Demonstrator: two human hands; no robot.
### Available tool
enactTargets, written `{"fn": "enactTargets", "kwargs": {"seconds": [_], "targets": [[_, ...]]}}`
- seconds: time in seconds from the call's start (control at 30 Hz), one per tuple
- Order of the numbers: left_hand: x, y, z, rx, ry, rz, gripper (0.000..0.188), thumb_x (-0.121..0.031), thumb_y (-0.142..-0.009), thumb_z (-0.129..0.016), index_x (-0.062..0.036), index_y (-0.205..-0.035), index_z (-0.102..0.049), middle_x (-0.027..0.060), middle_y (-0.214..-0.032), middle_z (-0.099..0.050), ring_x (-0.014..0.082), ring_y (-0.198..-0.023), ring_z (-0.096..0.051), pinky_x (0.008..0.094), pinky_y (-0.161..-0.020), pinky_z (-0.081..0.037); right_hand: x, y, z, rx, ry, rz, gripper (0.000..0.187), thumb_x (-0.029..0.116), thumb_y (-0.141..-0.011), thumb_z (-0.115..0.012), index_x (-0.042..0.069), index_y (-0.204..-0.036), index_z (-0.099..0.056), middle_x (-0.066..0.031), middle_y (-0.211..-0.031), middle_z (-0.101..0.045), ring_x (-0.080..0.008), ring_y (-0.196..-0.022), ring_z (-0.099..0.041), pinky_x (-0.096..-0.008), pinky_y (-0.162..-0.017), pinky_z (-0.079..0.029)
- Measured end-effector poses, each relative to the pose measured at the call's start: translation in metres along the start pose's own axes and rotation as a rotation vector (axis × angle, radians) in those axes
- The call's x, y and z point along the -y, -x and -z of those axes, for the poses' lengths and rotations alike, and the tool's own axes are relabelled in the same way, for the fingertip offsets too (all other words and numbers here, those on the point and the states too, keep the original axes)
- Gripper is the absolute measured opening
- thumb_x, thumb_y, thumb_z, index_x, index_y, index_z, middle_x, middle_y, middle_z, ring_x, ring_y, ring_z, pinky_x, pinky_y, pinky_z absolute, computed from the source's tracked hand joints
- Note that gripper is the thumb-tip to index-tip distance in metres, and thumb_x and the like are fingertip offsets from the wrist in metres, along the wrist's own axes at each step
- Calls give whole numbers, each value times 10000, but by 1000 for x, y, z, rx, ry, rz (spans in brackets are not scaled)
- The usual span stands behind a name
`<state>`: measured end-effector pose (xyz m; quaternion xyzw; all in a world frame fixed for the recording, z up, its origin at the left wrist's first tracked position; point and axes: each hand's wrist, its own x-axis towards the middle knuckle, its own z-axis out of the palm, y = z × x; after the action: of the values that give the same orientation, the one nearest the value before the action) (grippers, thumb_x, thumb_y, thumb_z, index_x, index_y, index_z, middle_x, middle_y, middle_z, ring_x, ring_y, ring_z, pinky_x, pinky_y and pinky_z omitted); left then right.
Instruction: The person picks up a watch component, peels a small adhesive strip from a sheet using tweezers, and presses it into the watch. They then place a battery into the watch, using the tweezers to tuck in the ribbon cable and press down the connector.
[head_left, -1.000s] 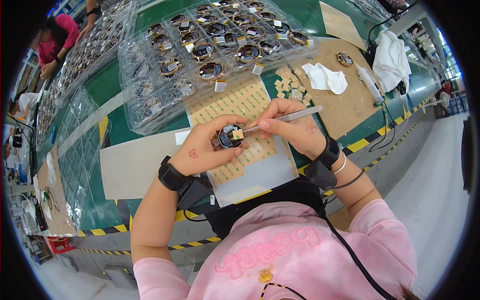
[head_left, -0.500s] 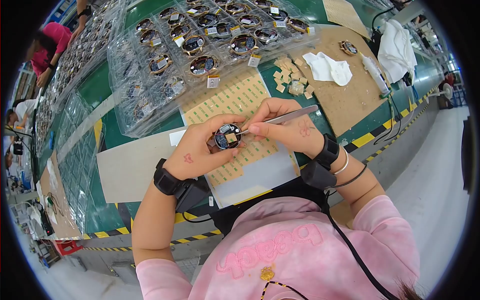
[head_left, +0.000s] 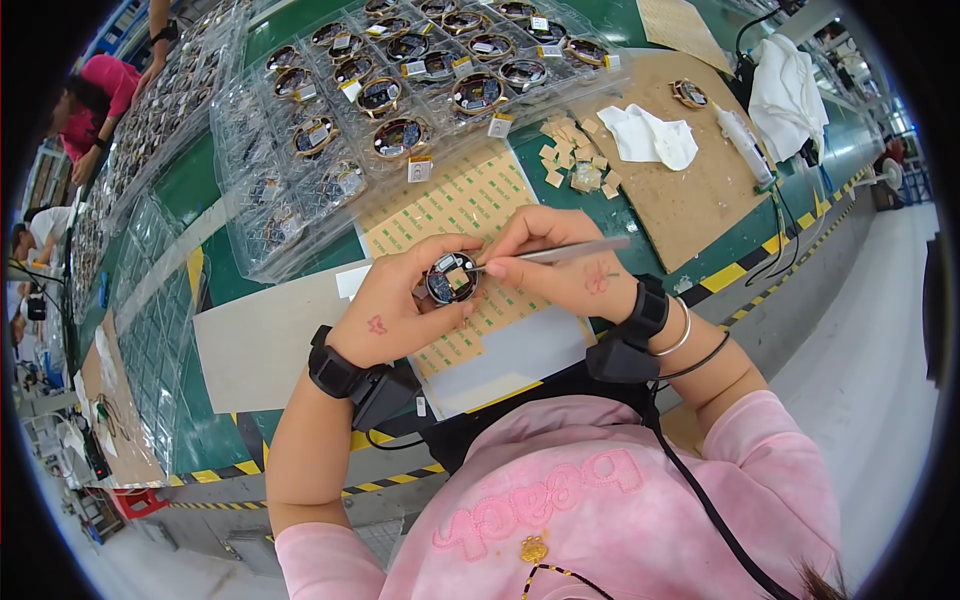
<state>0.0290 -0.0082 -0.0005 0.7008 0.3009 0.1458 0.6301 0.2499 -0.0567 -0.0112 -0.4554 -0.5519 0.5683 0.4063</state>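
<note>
My left hand (head_left: 392,303) is closed round the rim of an open round watch case (head_left: 438,288), its circuit board facing up. A small tan adhesive square (head_left: 457,277) lies on the board inside. Between the thumb and fingers of my right hand (head_left: 556,262) is a pair of metal tweezers (head_left: 575,250), slanting left with the tips at the case, by the square's edge. Whether the tips touch the square I cannot tell. Beneath both hands lies a sheet of tan adhesive pads (head_left: 450,208) with green print on a pale backing.
Clear plastic trays (head_left: 262,225) of open watch cases stand at the far side. Loose tan squares (head_left: 570,150) lie right of the sheet. On a brown board (head_left: 690,195) are a white cloth (head_left: 648,137), a white tube (head_left: 742,140) and another watch case (head_left: 689,93). A person (head_left: 105,95) works far left.
Both hands keep their hold on the watch case and the tweezers. My right hand has shifted slightly left and down, and the tweezers lie a little flatter.
</note>
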Motion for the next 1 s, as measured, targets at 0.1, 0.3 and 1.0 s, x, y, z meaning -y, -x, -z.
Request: {"fn": "enactTargets", "kwargs": {"seconds": [0.1,0.3,1.0], "targets": [[2,1,-4,-69,55,-13,391,-34,-863,-577,-37,-1247,-503,65,-879,-663,94,-684,-648,217,-562,-513,-7,1,-4,-10,91,239,121,34,-810,-706,27,-884,-610,-86,-898,-670,-135,-807,-649,-251,-675,-525],[-3,-2,-5,-117,73,100,277,-48,-914,-501,-30,-1190,-520,48,-829,-647,78,-634,-627,217,-538,-504,-2,2,-7,-25,442,524,179,10,-748,-741,46,-868,-613,-87,-918,-668,-194,-824,-658,-270,-665,-530],[-1,-2,-10,-196,83,15,304,-15,-902,-512,-34,-1205,-499,48,-847,-615,76,-592,-598,219,-514,-480,-5,3,-7,-98,414,477,156,8,-763,-727,16,-863,-608,-115,-901,-668,-187,-757,-665,-253,-618,-527]]}}
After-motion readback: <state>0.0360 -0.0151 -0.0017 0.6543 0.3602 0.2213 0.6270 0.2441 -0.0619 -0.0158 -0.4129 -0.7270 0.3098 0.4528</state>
